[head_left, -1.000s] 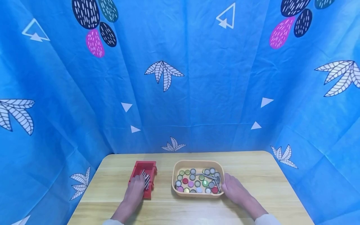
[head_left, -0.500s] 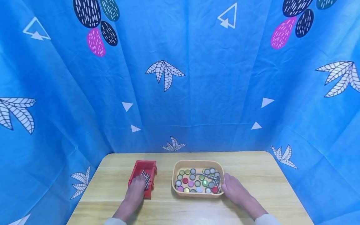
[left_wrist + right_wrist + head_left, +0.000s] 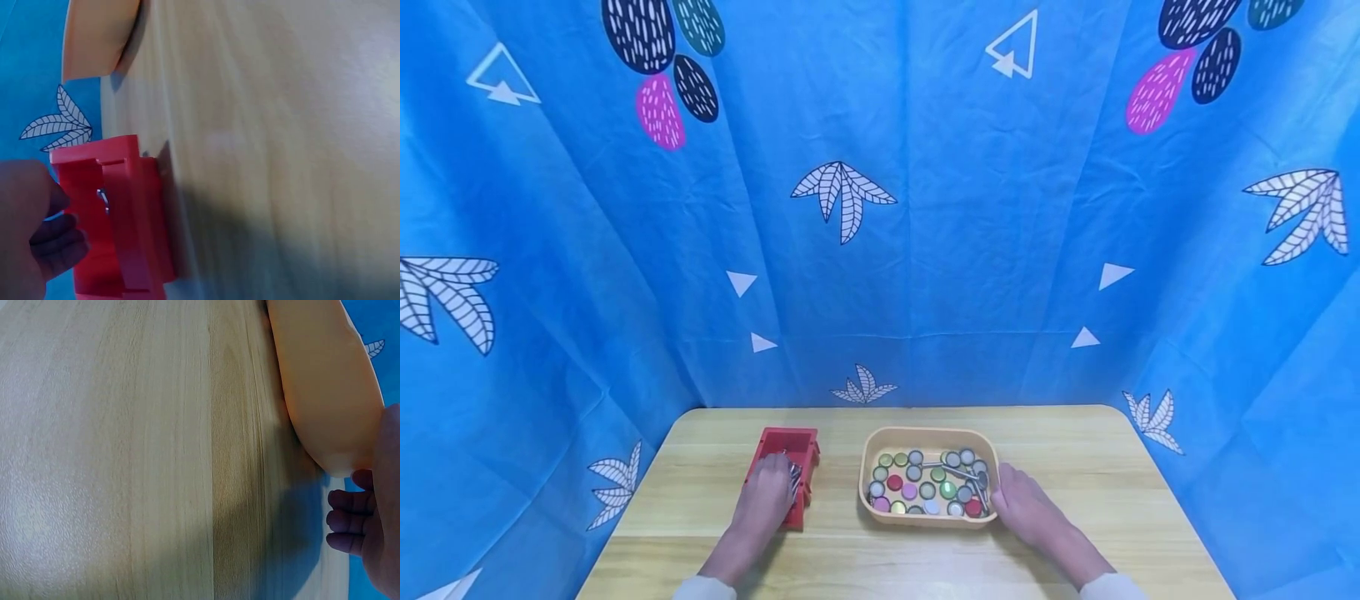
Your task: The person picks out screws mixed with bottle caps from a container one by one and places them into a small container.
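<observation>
My left hand [image 3: 763, 500] reaches into a red bin [image 3: 793, 435] with its fingers bent down among slim shiny metal pieces [image 3: 794, 479], nails or bolts by their look. The hand covers most of them. In the left wrist view the curled fingers [image 3: 62, 247] lie over the bin's opening; whether they pinch a piece is hidden. At the right end of a pale yellow tray [image 3: 928, 520], my right hand [image 3: 1026, 506] grips the wall near the corner. In the right wrist view its fingers [image 3: 347, 522] curl outside the tray, and the thumb is hidden.
The tray holds several coloured cap-like discs [image 3: 928, 490], and long metal pieces [image 3: 979, 493] lie among them at the right. Both containers stand apart on a wooden table [image 3: 880, 567]. A blue patterned curtain [image 3: 880, 275] hangs behind the table and along its sides.
My left hand has shifted slightly farther into the red bin and now covers more of the metal pieces. The right hand and the tray stay where they were.
</observation>
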Motion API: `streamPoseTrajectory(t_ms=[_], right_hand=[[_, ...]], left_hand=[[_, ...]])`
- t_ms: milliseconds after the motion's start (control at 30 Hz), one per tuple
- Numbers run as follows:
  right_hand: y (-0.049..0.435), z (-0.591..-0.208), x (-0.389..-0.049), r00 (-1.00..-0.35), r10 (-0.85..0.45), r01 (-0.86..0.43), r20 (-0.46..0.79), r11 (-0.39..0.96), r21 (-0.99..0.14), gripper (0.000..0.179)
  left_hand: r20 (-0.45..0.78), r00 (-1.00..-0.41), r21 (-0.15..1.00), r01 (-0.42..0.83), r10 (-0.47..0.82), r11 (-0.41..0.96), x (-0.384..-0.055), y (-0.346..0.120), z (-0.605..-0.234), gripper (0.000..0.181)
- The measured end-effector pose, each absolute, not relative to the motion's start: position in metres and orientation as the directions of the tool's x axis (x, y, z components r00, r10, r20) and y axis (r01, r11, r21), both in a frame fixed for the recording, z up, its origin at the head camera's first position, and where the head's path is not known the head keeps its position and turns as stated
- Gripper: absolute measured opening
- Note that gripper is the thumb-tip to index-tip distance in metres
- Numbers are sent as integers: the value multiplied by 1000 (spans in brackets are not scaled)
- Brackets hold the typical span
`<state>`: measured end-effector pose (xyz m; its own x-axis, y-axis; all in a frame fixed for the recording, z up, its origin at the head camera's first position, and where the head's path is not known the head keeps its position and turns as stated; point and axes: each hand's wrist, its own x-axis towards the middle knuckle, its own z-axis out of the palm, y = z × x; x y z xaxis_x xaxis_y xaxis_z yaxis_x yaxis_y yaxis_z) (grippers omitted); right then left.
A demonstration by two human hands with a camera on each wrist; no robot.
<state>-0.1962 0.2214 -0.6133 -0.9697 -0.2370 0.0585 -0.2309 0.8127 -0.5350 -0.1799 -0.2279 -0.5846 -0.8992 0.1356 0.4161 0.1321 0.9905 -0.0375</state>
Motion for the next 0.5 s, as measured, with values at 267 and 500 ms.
streamPoseTrajectory(t_ms=[267,500], right_hand=[[221,-613,-194,-972,-230,-223,53,821,-525,25],[221,-614,-195,-969,-234,-238,74,819,-522,24]], left_hand=[[455,-876,-27,165,159,986,-186,-214,-568,38],[410,-901,104,204,145,973,-192,-188,-556,31]])
